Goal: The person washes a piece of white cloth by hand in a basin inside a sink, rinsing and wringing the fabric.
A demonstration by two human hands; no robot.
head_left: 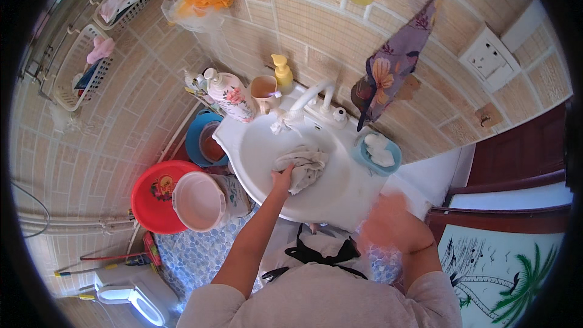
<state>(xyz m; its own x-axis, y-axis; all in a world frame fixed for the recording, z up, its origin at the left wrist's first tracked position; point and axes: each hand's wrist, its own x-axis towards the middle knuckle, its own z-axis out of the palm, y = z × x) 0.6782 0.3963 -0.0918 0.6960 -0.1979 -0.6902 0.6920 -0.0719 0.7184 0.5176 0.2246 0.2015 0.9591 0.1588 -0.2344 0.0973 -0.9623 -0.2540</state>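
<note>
Down in the basin, my left hand [283, 177] has its fingers pinched on the near edge of a grey cloth [302, 167]. Cloth is bunched and wet-looking, lying mid-bowl of the white sink [255, 164], just below the tap [310, 94]. A grip at the edge fits dragging or lifting it without reaching deeper.

Right hand [392, 222] is off the sink's near right rim, heavily motion-blurred. Can't tell if those fingers are spread or curled, or holding anything. It doesn't appear to touch the cloth.

Outward from there:
- Blue soap dish [378, 152] sits on the sink's right edge with white pieces in it, within easy reach of the bowl.
- Pink cup [263, 91], yellow pump bottle [282, 71] and floral pump bottle [229, 94] are lined along the back left edge by the wall, clear of the bowl.
- White rag is tied around the tap spout end, probably to soften the stream.
- Purple floral cloth [392, 64] hangs on the tiled wall above the right side, likely drying.
- Floor left of the sink: red basin [152, 197], pink lidded pail [200, 200] and blue basin [203, 140], crowded up against the pedestal.
- Wire baskets [79, 76] on the far left wall hold small pink items.
</note>
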